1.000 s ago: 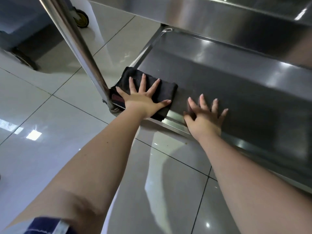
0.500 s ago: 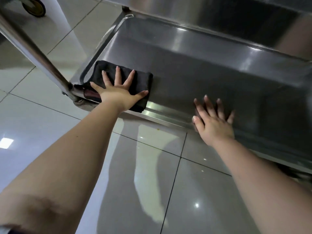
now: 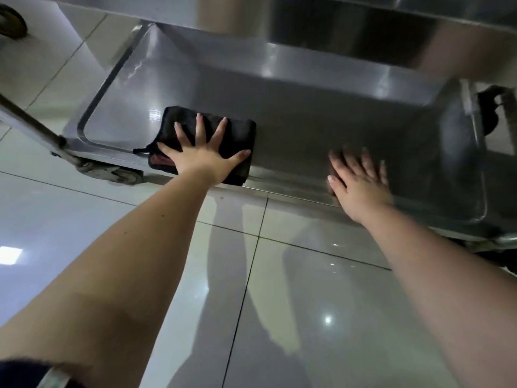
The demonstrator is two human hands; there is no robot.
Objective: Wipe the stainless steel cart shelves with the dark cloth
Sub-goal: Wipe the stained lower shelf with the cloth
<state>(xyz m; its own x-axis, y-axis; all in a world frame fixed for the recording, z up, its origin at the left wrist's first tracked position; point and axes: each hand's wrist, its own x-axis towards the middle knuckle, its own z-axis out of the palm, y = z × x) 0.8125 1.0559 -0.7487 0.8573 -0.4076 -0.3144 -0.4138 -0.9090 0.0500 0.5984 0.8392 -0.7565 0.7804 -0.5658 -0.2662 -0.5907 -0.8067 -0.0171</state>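
Since half a second before, the dark cloth (image 3: pixel 240 135) had slid to the right along the near rim of the bottom shelf (image 3: pixel 335 121). It had been tucked into the near-left corner by the post (image 3: pixel 28 121). Now a bare strip of steel lay between it and the left rim. The left hand (image 3: pixel 201 158) had travelled with it and pressed flat on top, its fingers (image 3: pixel 200 127) straight and spread wide, gripping nothing. The cloth lay on the shelf floor near the front, with its near edge draped over the rim. A reddish patch showed at its near-left corner.

The right hand (image 3: pixel 361 180) had also shifted right along the near rim. It was blurred but lay flat and splayed on the steel, well apart from the cloth and holding nothing. The view had swung as well, so that the right end of the shelf now showed.

There were two hands and one cloth. Two shelves were visible, the bottom one and the upper shelf (image 3: pixel 349 26) overhanging its far side. One post slanted down to the near-left corner, with one caster (image 3: pixel 117 175) under it. Another wheel (image 3: pixel 11 23) was cut off at the top left. A dark shape at the shelf's right end could not be made out. Glossy floor (image 3: pixel 167 275) tiles lay below, and one dark sleeve (image 3: pixel 22 373) edge showed at the bottom left.
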